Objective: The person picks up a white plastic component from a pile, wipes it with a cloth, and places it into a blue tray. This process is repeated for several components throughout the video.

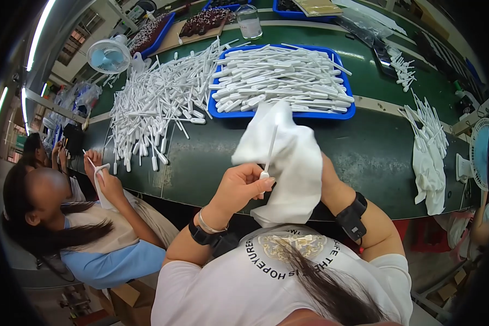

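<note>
My left hand [244, 185] is closed in a pinch on the wide end of a white plastic stick [270, 149]. The thin stem of that stick points up and away, in front of a white cloth [296, 163]. Draped over my right hand [331, 176], the cloth hides its fingers while being held up by it. Beyond the cloth stands a blue tray [223, 112], heaped with white plastic sticks [280, 76] of the same kind. A loose pile of such sticks [157, 98] spreads over the green table to the left of the tray.
At the left a co-worker [103, 223] holds a stick and a white cloth. On the right, more sticks [429, 122] lie by another white cloth [430, 174], near a small fan [481, 152]. Another fan [108, 56] and a clear bottle [249, 23] stand farther back on the green table [364, 146].
</note>
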{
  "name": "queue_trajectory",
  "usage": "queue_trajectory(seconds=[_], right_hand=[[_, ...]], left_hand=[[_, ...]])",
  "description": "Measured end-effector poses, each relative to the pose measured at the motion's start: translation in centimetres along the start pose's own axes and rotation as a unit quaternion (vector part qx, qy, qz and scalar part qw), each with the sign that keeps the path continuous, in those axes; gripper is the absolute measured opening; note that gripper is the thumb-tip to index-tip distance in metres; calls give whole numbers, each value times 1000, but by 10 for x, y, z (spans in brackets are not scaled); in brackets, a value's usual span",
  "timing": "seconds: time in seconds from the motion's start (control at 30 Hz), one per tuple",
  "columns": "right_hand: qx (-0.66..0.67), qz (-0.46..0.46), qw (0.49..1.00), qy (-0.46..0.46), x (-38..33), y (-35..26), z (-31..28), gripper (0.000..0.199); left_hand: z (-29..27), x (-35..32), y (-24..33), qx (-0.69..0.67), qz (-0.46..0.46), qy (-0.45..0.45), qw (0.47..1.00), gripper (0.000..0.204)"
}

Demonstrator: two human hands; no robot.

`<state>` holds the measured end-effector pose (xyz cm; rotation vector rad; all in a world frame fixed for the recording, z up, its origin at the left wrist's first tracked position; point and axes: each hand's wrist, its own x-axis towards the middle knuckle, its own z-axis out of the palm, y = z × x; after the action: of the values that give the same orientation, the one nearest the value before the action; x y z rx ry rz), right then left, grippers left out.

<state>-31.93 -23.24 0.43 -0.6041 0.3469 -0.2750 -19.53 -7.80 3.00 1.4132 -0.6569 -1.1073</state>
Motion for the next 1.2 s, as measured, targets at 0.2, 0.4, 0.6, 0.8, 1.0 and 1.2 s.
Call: queue_trajectory(seconds=[0.2,0.4,0.6,0.8,1.0,1.2], right_hand=[[-31,44,995,-80,7,13,-2,31],[-41,89,995,-11,14,21,-32,32],[73,124,985,-94,20,25,-43,38],[22,73,997,-22,8,17,-25,29],[-250,4,965,-81,9,23,-31,25],[-348,-86,933,-30,4,35,-13,22]], left_hand=[[-6,11,-28,-64,-2,8,998,8],[14,18,-41,-177,-19,-70,982,11],[17,18,-44,-269,-31,-186,944,13],[15,9,-43,-223,22,-189,956,12],[2,11,-37,39,34,18,999,13],[15,10,-36,293,146,62,943,13]])
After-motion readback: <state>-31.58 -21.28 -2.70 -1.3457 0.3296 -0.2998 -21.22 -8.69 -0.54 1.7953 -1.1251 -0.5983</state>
